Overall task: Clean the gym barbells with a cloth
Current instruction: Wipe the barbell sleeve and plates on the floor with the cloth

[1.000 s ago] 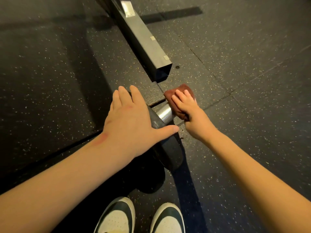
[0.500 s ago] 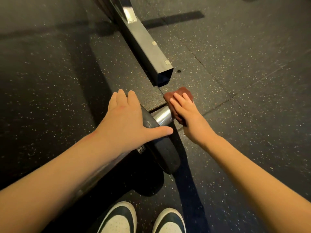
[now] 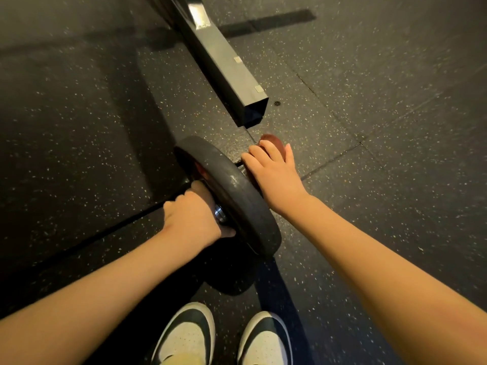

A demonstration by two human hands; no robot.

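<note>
cloth (image 3: 274, 141) mostly under right hand (image 3: 274, 176), bar (image 3: 220, 213) largely hidden

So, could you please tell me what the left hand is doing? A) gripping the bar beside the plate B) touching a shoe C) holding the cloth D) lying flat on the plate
A: the left hand curls round the bar beside the plate; the right hand holds the cloth.

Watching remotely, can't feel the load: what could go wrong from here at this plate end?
The left hand grips the steel barbell right against the round black weight plate; its fingers could get pinched if the plate slides. The black-and-white shoes stand close by the plate, so a roll or drop may hit toes. The brown cloth under the right hand could slip.
</note>
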